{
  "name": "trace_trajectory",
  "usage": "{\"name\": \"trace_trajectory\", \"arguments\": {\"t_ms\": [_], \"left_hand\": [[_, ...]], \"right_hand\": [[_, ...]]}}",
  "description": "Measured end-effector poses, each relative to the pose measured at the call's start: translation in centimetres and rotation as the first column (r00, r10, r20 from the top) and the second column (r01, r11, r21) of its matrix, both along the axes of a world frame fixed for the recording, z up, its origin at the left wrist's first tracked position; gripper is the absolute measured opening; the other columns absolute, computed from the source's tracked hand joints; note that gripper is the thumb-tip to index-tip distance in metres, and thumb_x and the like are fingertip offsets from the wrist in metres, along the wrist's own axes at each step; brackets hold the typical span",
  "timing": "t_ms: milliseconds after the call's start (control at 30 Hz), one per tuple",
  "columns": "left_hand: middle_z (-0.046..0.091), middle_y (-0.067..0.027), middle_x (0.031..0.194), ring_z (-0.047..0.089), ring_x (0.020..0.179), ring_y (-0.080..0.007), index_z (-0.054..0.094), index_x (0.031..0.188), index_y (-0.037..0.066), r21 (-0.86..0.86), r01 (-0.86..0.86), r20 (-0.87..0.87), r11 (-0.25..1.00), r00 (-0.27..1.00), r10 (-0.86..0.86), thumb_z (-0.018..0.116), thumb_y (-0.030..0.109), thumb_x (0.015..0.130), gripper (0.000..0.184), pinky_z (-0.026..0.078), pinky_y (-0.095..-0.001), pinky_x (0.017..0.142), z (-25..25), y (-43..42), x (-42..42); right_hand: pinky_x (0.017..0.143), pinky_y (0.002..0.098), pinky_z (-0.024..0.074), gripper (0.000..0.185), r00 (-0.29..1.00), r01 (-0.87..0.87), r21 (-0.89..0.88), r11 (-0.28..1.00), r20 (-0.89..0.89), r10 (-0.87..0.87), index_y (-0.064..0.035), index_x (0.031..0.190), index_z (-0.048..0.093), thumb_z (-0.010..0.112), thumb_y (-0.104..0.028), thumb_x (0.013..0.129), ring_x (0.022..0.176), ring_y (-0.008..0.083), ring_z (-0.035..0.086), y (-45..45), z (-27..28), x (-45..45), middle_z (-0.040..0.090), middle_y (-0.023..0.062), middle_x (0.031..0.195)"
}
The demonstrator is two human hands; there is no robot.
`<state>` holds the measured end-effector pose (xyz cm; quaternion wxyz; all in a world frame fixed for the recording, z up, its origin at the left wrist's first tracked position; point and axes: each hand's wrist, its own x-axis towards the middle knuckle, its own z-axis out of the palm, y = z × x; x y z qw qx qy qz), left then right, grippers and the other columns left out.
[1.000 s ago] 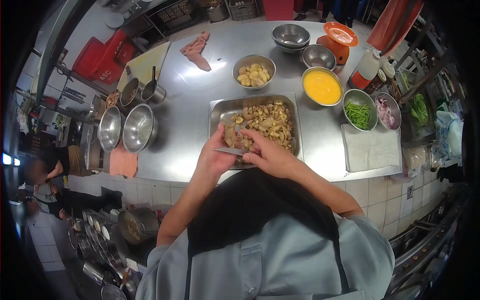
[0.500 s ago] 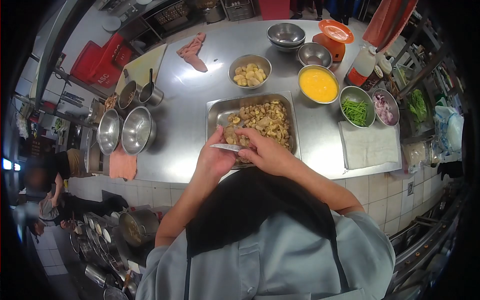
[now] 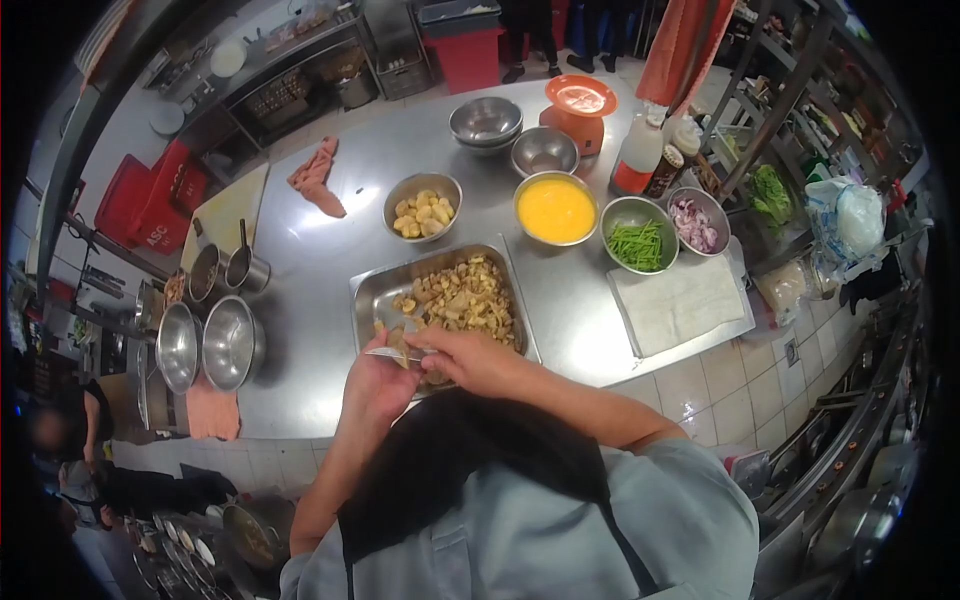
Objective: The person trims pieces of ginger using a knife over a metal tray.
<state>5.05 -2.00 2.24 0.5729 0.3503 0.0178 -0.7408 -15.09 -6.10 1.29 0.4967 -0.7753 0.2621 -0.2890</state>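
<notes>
Over the near left part of a steel tray (image 3: 372, 292), my left hand (image 3: 378, 385) holds a brownish food piece (image 3: 398, 343) in its fingers. My right hand (image 3: 465, 358) is closed on a small knife (image 3: 392, 353), its blade lying across my left fingers beside the piece. Brown and yellow chopped pieces (image 3: 462, 298) fill the tray's middle and right. Beyond the tray stands a bowl of peeled yellowish pieces (image 3: 422, 210).
Bowls of yellow liquid (image 3: 556, 209), green pieces (image 3: 638, 246) and purple slices (image 3: 697, 222) stand at the right, near a folded cloth (image 3: 680, 303) and an orange scale (image 3: 578, 118). Empty steel bowls (image 3: 232, 343) and pots are left. A person (image 3: 90, 425) is far left.
The camera view has turned, so the table and its contents appear further left and lower. Both hands remain over the tray with the knife and piece.
</notes>
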Motion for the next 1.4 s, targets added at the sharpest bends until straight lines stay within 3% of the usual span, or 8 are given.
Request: {"name": "trace_trajectory", "arguments": {"t_ms": [433,533,633,667,733,933,1067,1400], "left_hand": [[0.064,-0.0139,0.126,0.062,0.115,-0.0292,0.053,0.131,0.004,-0.039,-0.045,-0.032,0.998,0.999,0.044,0.036,0.023,0.114,0.031,0.051,-0.0468,0.102,-1.3,-1.3,-0.5],[0.064,-0.013,0.124,0.063,0.114,-0.0287,0.053,0.13,0.003,-0.045,-0.043,-0.024,0.998,0.999,0.042,0.04,0.024,0.113,0.03,0.052,-0.0472,0.104,-0.4,-1.8,-1.2],[0.064,-0.0139,0.116,0.064,0.105,-0.0266,0.052,0.127,0.003,0.008,-0.083,-0.089,0.997,0.993,0.083,0.044,0.024,0.112,0.028,0.056,-0.0422,0.092,-1.9,-1.9,-0.3],[0.064,-0.0141,0.113,0.064,0.101,-0.0257,0.052,0.126,0.002,0.014,-0.077,-0.116,0.997,0.99,0.078,0.045,0.024,0.111,0.027,0.057,-0.0402,0.088,-2.7,-1.8,0.2],[0.063,-0.0142,0.11,0.063,0.095,-0.024,0.052,0.125,0.002,0.039,-0.071,-0.13,0.997,0.989,0.075,0.047,0.023,0.11,0.026,0.056,-0.037,0.082,-2.5,-1.5,0.4],[0.063,-0.0103,0.102,0.06,0.087,-0.0212,0.055,0.119,0.004,0.053,-0.07,-0.062,0.996,0.995,0.073,0.048,0.027,0.111,0.025,0.055,-0.0321,0.077,-1.7,-0.9,0.1],[0.063,-0.0082,0.105,0.061,0.09,-0.0201,0.055,0.122,0.007,0.041,-0.076,0.004,0.996,0.997,0.075,0.049,0.028,0.111,0.025,0.056,-0.0335,0.081,-0.9,-0.8,-0.3],[0.063,-0.0076,0.103,0.063,0.089,-0.019,0.056,0.121,0.007,0.084,-0.091,-0.066,0.992,0.993,0.097,0.056,0.028,0.109,0.024,0.058,-0.0352,0.079,-2.4,-1.0,1.0]], "right_hand": [[0.099,0.0408,0.052,0.038,0.992,0.119,0.118,0.986,0.025,-0.123,-0.008,0.141,0.058,0.059,-0.018,0.104,0.114,0.0358,0.068,0.0,-1.0,0.4,0.07,0.019,0.123],[0.073,0.035,0.0557,0.04,0.992,0.088,0.349,0.933,0.055,-0.115,-0.0101,0.145,0.055,0.057,-0.019,0.106,0.082,0.0231,0.069,-0.4,-0.8,0.5,0.069,0.0123,0.097],[0.048,0.0263,0.0397,0.043,0.979,-0.136,0.792,0.594,0.199,-0.041,-0.0128,0.15,0.049,0.055,-0.022,0.108,0.056,0.0089,0.047,-1.4,-0.6,-0.2,0.055,0.0014,0.077],[0.041,0.0236,0.0248,0.045,0.977,-0.103,0.854,0.51,0.182,-0.107,-0.0151,0.153,0.045,0.053,-0.024,0.109,0.048,0.0055,0.033,-1.2,0.1,-0.1,0.045,-0.0032,0.07],[0.041,0.0245,0.0272,0.043,0.968,-0.178,0.899,0.4,0.234,-0.094,-0.014,0.15,0.047,0.053,-0.025,0.109,0.048,0.0062,0.034,-2.4,-0.6,-1.3,0.047,-0.0031,0.072],[0.044,0.0222,0.0258,0.04,1.0,-0.013,0.772,0.635,0.01,0.009,-0.0113,0.146,0.048,0.054,-0.026,0.11,0.052,0.0048,0.034,-1.3,-0.2,-1.1,0.046,-0.0038,0.074],[0.071,0.0337,0.0502,0.058,0.998,0.052,0.285,0.957,0.007,-0.056,-0.0044,0.153,0.043,0.063,-0.025,0.103,0.075,0.0171,0.061,-0.4,-0.2,-0.6,0.063,0.0067,0.085],[0.077,0.0398,0.0516,0.065,0.996,-0.021,0.189,0.982,-0.081,0.037,-0.0023,0.153,0.037,0.069,-0.02,0.099,0.081,0.0263,0.068,0.2,1.3,-0.2,0.069,0.0153,0.089]]}}
